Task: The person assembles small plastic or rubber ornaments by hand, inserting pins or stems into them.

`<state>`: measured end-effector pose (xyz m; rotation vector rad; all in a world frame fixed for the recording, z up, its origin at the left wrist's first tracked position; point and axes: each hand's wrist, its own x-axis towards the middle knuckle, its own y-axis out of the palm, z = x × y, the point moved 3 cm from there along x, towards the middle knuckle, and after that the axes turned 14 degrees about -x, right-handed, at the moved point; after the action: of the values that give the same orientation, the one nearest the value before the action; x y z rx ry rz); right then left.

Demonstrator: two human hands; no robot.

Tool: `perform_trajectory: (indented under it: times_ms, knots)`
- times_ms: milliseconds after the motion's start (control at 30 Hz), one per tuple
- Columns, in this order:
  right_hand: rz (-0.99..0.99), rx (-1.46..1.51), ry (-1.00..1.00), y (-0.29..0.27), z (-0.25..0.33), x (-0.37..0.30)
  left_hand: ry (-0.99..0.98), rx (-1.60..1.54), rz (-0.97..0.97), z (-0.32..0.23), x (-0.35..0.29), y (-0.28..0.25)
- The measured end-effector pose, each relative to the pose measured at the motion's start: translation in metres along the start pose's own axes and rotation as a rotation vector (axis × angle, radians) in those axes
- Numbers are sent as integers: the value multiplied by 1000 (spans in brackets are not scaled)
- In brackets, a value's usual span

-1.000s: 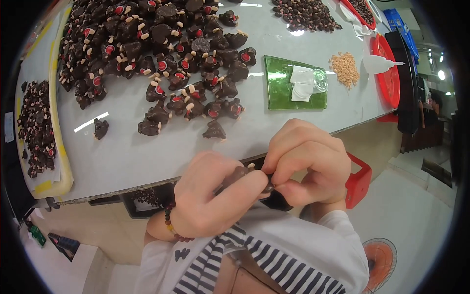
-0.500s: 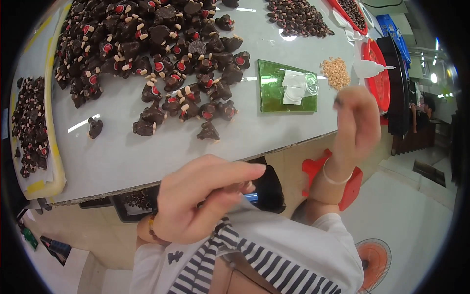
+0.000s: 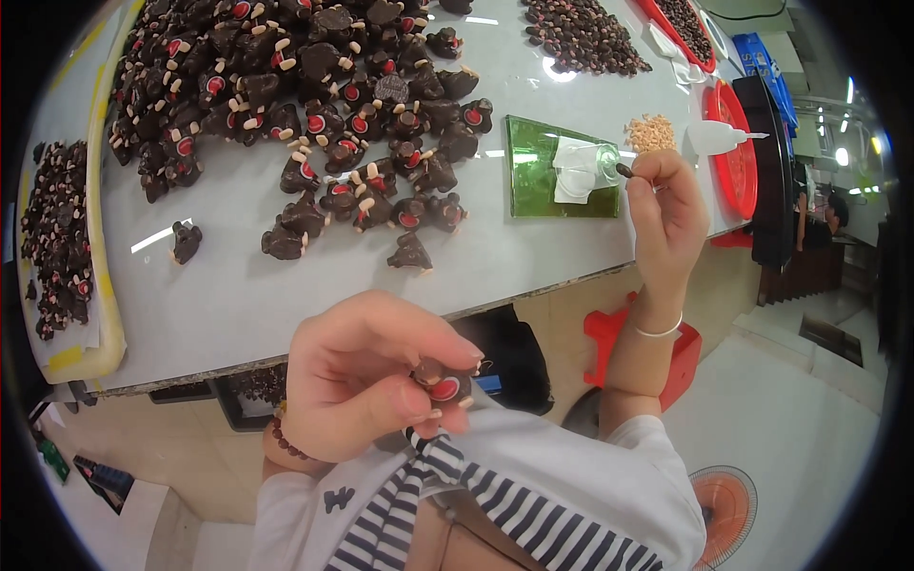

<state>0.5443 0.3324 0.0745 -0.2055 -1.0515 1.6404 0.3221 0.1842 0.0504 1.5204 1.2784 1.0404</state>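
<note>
In front of my body, my left hand (image 3: 347,381) grips a small dark brown figurine (image 3: 446,383) with a red round patch and cream-coloured bits sticking out. My right hand (image 3: 674,209) is raised near the table's front right edge, its thumb and fingers pinching a small dark piece (image 3: 624,170). That piece hovers by the right side of a shiny green slab (image 3: 530,190), which bears a folded white tissue (image 3: 572,181) and a clear round object. Just beyond the right hand is a pile of small cream bits (image 3: 650,131).
Many similar dark figurines (image 3: 314,62) are heaped on the table's far left, with a single figurine (image 3: 185,242) apart. A tray (image 3: 107,324) of smaller pieces lies leftmost. Dark pieces (image 3: 581,38), a white nozzle bottle (image 3: 709,138) and a red tray (image 3: 738,186) are farther right.
My left hand has turned, bringing the figurine's red patch into sight. The right hand has moved slightly left and down toward the green slab, and the dark piece in its fingers now shows clearly.
</note>
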Motion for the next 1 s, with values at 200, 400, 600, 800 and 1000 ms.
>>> perform_trajectory:
  times_ms: [200,400,600,800,1000]
  knots:
    - [11,21,47,3,0,-2,-45,-32,-4,2,1,-1]
    - [-163,115,-192,-5,32,-8,-32,221,-105,2,4,10]
    - [-148,22,-722,9,86,-24,-73,702,1,4,12,9]
    - [-185,-37,-797,19,92,-32,-23,812,59,4,13,12]
    - [-162,-136,-839,21,95,-35,4,890,31,3,13,18]
